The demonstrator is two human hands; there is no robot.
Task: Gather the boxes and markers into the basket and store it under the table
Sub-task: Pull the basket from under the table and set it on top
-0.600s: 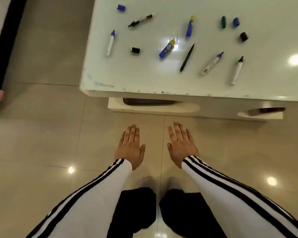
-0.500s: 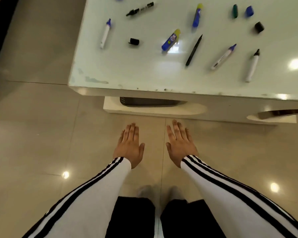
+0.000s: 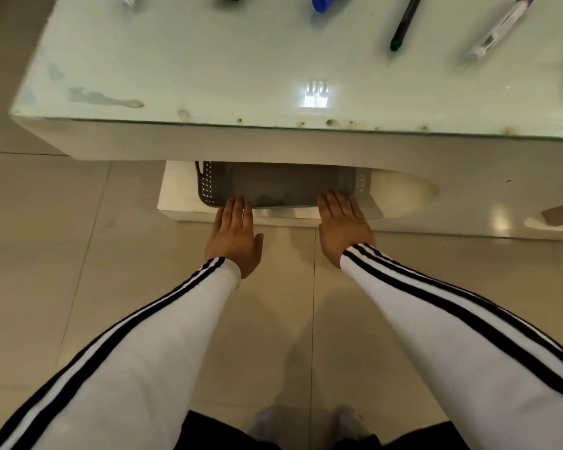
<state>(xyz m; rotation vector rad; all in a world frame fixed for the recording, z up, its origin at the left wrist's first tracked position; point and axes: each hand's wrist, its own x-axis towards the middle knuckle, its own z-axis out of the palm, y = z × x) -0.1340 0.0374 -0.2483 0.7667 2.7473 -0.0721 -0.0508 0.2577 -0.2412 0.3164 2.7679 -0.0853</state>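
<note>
While both hands, left [image 3: 234,237] and right [image 3: 342,227], lie flat and unclenched, their fingertips seemingly touch the basket [image 3: 280,185].

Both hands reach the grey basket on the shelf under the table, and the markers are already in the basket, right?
Not quite. The head view shows the markers lying on the table, not in the basket. The left hand and right hand do reach the basket on the shelf under the table.

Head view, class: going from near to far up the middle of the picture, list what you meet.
White striped sleeves → two bare hands, left hand and right hand → grey perforated plastic basket on the lower shelf → pale glossy table top → black slim marker.
</note>
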